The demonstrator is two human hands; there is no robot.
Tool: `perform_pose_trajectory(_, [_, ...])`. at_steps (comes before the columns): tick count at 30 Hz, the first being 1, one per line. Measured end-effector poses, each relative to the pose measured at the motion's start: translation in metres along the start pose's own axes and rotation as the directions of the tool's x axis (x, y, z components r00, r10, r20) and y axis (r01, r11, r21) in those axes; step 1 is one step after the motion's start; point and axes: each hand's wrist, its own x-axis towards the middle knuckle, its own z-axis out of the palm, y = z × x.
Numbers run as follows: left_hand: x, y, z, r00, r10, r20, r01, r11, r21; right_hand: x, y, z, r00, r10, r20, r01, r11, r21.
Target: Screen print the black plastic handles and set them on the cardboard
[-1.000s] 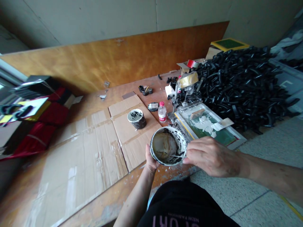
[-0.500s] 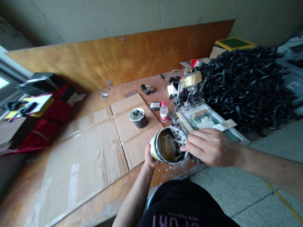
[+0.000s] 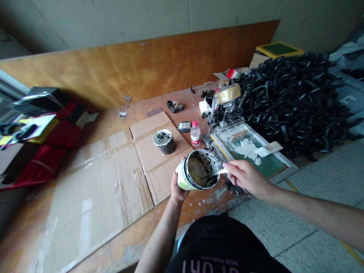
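My left hand point(image 3: 179, 186) is wrapped round the side of a white tub point(image 3: 184, 175), which tilts so its mouth faces me. Black smears cover the tub's rim and inner wall, and a pale, creamy paste point(image 3: 196, 170) lies inside. Closed on the handle of a light-coloured stirring tool point(image 3: 222, 171), my right hand point(image 3: 240, 175) is at the tub's right rim. The tool's far end dips into the paste, so its shape is hidden. Just beyond my right hand lies a screen-printing frame point(image 3: 220, 147) with white paste and a scraper point(image 3: 273, 148) on it.
A second black-smeared tub point(image 3: 168, 147) stands on flattened cardboard point(image 3: 113, 178). Near it are a red-capped bottle point(image 3: 195, 134) and small dark pots point(image 3: 174, 107). A large heap of black plastic parts point(image 3: 292, 102) fills the right. Stacked red and black items point(image 3: 54, 140) sit left.
My right hand has shifted down and the tool now reaches lower into the tub. The tub has moved slightly left and up in view, still in my left hand.
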Motion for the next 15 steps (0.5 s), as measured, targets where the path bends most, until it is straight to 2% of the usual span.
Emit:
perform_pose_trajectory(2, [0.0, -0.002, -0.004, 1.0, -0.022, -0.002, 0.022, 1.0, -0.004, 0.005, 0.002, 0.004, 0.989, 0.148, 0.005, -0.145, 0.961, 0.236])
perform_pose_trajectory(5, [0.001, -0.005, -0.014, 0.995, -0.085, -0.043, 0.084, 0.996, -0.031, 0.011, 0.0, 0.005, 0.978, 0.21, -0.006, -0.192, 0.903, 0.384])
perform_pose_trajectory(8, [0.001, -0.006, -0.019, 0.989, -0.126, -0.074, 0.121, 0.99, -0.071, 0.012, -0.008, -0.002, 0.989, 0.127, -0.075, -0.1, 0.952, 0.289])
perform_pose_trajectory(10, [0.001, -0.006, -0.018, 0.989, -0.128, -0.074, 0.122, 0.989, -0.082, 0.01, -0.014, -0.007, 0.986, -0.069, -0.15, 0.077, 0.996, 0.047])
perform_pose_trajectory(11, [0.001, -0.006, -0.016, 0.989, -0.129, -0.075, 0.122, 0.989, -0.084, 0.009, -0.018, -0.01, 0.96, -0.222, -0.173, 0.202, 0.971, -0.126])
perform_pose_trajectory(12, [0.0, -0.006, -0.015, 0.988, -0.13, -0.08, 0.123, 0.989, -0.085, 0.007, -0.021, -0.012, 0.904, -0.394, -0.165, 0.332, 0.891, -0.31])
perform_pose_trajectory(13, [-0.001, -0.006, -0.013, 0.988, -0.131, -0.088, 0.123, 0.989, -0.087, 0.004, -0.024, -0.013, 0.82, -0.56, -0.117, 0.447, 0.754, -0.482])
perform_pose_trajectory(15, [-0.002, -0.007, -0.011, 0.987, -0.128, -0.1, 0.12, 0.989, -0.089, 0.0, -0.027, -0.014, 0.611, -0.787, 0.082, 0.594, 0.388, -0.705])
